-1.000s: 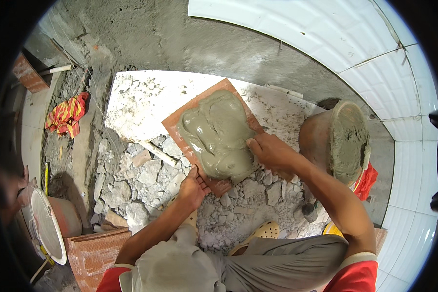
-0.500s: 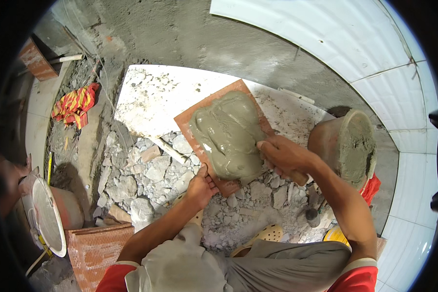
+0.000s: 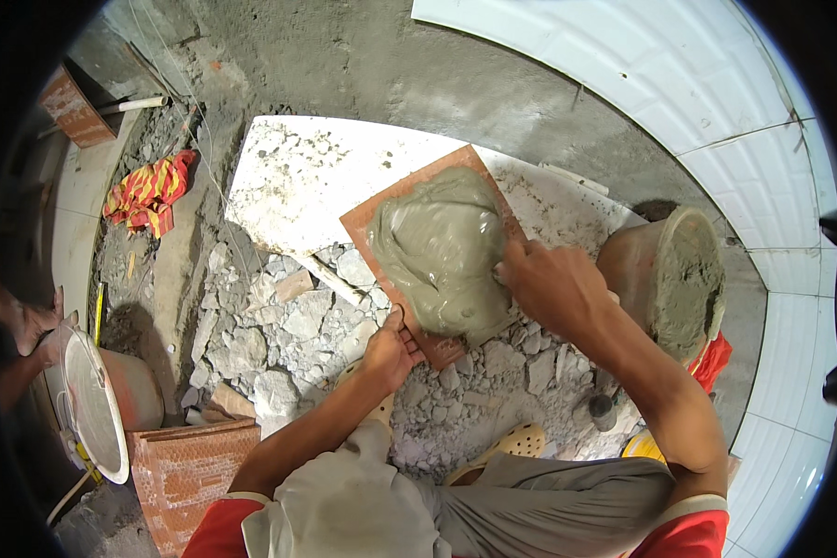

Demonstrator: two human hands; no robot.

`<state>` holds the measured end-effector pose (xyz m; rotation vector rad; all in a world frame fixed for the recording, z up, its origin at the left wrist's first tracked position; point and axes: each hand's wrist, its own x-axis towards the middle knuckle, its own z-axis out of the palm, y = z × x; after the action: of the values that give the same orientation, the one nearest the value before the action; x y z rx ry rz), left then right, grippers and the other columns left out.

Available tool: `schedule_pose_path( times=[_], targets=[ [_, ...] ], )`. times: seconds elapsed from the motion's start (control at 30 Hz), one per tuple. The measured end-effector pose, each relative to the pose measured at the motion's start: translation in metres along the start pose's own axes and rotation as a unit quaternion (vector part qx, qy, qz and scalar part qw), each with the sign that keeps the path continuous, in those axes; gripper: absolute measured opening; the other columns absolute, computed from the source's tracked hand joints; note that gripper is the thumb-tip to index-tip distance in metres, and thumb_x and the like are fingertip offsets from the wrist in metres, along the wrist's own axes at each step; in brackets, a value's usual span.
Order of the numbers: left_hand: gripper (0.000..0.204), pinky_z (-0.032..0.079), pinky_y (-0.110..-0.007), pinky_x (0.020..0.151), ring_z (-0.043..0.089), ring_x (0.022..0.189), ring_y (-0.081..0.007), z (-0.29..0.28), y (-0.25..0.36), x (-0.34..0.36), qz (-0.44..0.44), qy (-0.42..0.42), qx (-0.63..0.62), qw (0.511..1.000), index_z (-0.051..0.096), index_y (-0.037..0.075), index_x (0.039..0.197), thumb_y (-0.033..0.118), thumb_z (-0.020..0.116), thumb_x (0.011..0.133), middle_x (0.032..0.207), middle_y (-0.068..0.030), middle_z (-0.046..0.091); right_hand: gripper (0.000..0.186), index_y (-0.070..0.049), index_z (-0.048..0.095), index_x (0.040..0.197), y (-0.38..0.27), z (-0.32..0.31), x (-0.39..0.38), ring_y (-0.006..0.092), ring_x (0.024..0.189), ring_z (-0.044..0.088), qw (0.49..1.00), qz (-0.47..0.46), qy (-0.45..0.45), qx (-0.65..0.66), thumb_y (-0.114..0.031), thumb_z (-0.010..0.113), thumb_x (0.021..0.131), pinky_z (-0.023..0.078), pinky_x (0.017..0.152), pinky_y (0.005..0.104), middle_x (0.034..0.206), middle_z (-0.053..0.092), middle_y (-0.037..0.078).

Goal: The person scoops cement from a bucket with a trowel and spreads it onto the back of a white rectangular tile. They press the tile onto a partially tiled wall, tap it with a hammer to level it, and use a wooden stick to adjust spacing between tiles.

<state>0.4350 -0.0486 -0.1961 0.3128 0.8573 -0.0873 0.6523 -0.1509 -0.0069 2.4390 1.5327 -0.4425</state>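
Note:
My left hand (image 3: 392,349) grips the lower-left edge of a terracotta tile (image 3: 361,226), its fingers curled under the corner. Thick, glossy grey-green mortar (image 3: 442,256) covers most of the tile's face. My right hand (image 3: 553,288) is closed around a trowel handle at the tile's right edge; the blade is hidden. Below the tile lies broken rubble (image 3: 307,318), and behind it a white dirty board (image 3: 284,177).
At right stand a bucket of mortar (image 3: 684,284) and white tiled wall (image 3: 781,353). At left are a basin (image 3: 132,391), stacked tiles (image 3: 186,479), a red-yellow cloth (image 3: 153,191) and another person's bare foot (image 3: 37,325). My sandal (image 3: 511,440) rests on the rubble.
My right hand has pushed up and forward along the tile's right edge, and the mortar's surface has been reworked into new folds. The view has shifted slightly.

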Motion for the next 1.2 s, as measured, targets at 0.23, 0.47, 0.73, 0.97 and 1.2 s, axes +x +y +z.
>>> schedule_pose_path(
  times=[0.23,0.47,0.73,0.97,1.2],
  targets=[
    [0.051,0.044,-0.053,0.108,0.058,0.124,-0.0311,0.004,0.001,-0.003,-0.001,0.004,-0.002,1.0,0.046,0.007,0.14,0.048,0.037,0.11,0.134,-0.0149,0.059,0.016,-0.007,0.063,0.098,0.005,0.021,0.028,0.0331,0.082,0.073,0.996,-0.073,0.049,-0.027,-0.022,0.059,0.095,0.059,0.068,0.045,0.094,0.07,0.014],
    [0.052,0.045,-0.051,0.106,0.059,0.122,-0.0299,0.001,0.001,-0.001,-0.001,-0.006,-0.001,1.0,0.048,0.007,0.139,0.049,0.04,0.109,0.132,-0.0137,0.06,0.033,-0.001,0.067,0.099,0.034,0.016,0.03,0.0413,0.079,0.07,0.989,-0.029,-0.054,0.132,-0.031,0.053,0.101,0.055,0.075,0.0495,0.092,0.071,0.022],
    [0.054,0.044,-0.051,0.108,0.058,0.123,-0.03,0.002,0.002,0.0,-0.008,0.016,0.006,1.0,0.047,0.006,0.139,0.05,0.039,0.11,0.132,-0.0136,0.06,0.036,0.0,0.068,0.096,0.07,0.02,-0.034,0.0461,0.079,0.066,0.967,-0.017,-0.188,0.173,-0.032,0.052,0.102,0.052,0.075,0.0538,0.087,0.07,0.026],
    [0.057,0.042,-0.051,0.11,0.055,0.126,-0.0296,0.003,0.003,-0.004,0.008,-0.002,0.021,1.0,0.044,0.006,0.145,0.05,0.037,0.11,0.135,-0.0144,0.059,0.034,-0.002,0.066,0.094,0.044,0.011,-0.08,0.0443,0.08,0.068,0.986,0.044,-0.149,0.065,-0.034,0.055,0.101,0.053,0.075,0.0552,0.078,0.068,0.023],
    [0.055,0.041,-0.05,0.111,0.055,0.128,-0.0298,0.004,0.003,-0.002,0.007,-0.007,0.031,0.999,0.043,0.006,0.145,0.048,0.034,0.111,0.138,-0.0151,0.058,0.033,0.0,0.066,0.093,0.043,0.023,-0.097,0.046,0.077,0.068,0.976,0.025,-0.124,0.179,-0.029,0.055,0.101,0.054,0.075,0.0545,0.078,0.069,0.024]
  ],
)
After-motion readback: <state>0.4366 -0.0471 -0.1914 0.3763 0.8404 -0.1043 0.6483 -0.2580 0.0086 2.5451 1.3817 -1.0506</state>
